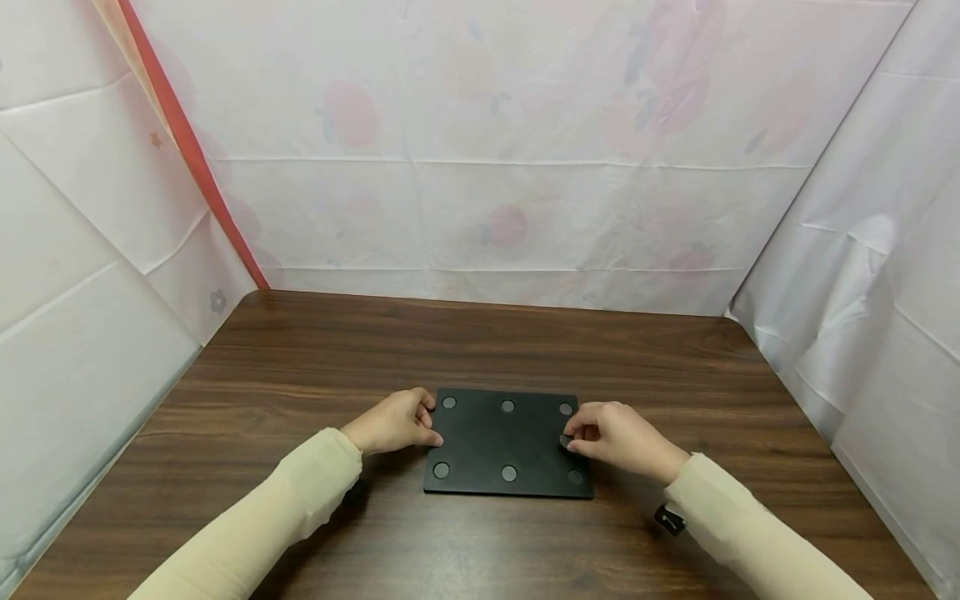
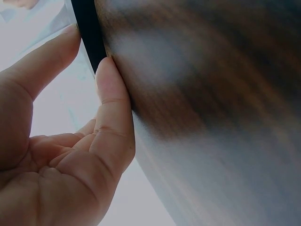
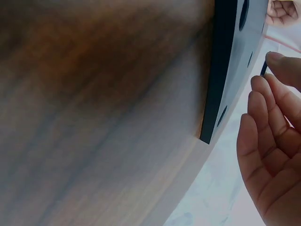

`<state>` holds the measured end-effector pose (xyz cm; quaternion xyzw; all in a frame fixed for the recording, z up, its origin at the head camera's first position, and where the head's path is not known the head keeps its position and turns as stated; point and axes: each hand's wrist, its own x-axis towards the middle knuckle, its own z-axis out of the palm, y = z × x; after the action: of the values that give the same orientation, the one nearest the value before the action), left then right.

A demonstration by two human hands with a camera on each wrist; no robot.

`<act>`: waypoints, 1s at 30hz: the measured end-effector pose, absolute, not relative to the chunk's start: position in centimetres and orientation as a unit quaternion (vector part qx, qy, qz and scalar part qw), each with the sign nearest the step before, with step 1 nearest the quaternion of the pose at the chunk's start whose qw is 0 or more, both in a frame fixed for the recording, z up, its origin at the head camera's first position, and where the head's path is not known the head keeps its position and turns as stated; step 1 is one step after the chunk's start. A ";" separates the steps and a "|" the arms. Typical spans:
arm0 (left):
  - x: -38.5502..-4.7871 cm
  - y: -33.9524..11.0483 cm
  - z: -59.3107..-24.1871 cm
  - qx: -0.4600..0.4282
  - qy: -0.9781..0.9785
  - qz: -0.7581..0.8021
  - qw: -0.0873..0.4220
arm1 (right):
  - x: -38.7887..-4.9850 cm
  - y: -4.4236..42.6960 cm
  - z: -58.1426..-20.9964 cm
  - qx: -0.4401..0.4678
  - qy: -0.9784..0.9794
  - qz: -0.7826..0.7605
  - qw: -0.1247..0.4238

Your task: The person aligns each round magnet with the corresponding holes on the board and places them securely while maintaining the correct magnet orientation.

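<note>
A flat black rectangular board (image 1: pixel 517 437) lies on the table, its face marked with several small round spots. Most of these look grey, while the round spot at its near right corner (image 1: pixel 575 477) is darker. At the board's left edge, my left hand (image 1: pixel 396 421) pinches it; the left wrist view shows the thumb and a finger on either side of the board's edge (image 2: pixel 89 33). My right hand (image 1: pixel 611 435) holds a small dark disc (image 1: pixel 566 440) between thumb and fingertips, over the board's right side. In the right wrist view the disc (image 3: pixel 264 67) appears edge-on, apart from the board.
The board rests on a dark brown wood-grain table (image 1: pixel 337 350). White printed sheets (image 1: pixel 487 125) enclose the back and both sides, with a red strip (image 1: pixel 191 150) at the left back corner. A small black device (image 1: pixel 670 519) sits at the right wrist.
</note>
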<state>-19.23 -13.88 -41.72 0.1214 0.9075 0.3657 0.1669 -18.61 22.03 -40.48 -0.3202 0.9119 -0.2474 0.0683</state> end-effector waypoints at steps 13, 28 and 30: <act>-19.2 -13.8 -41.7 0.122 0.908 0.366 0.166 | -16.7 22.8 -41.1 -0.353 0.905 -0.230 0.062; -19.2 -13.9 -41.7 0.124 0.907 0.367 0.163 | -15.9 22.9 -41.0 -0.348 0.910 -0.213 0.070; -19.2 -13.9 -41.7 0.125 0.907 0.367 0.163 | -15.9 22.9 -41.0 -0.350 0.910 -0.211 0.067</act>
<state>-19.19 -13.88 -41.69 0.1248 0.9075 0.3666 0.1627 -15.87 22.88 -41.02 -0.3499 0.9102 -0.2113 0.0668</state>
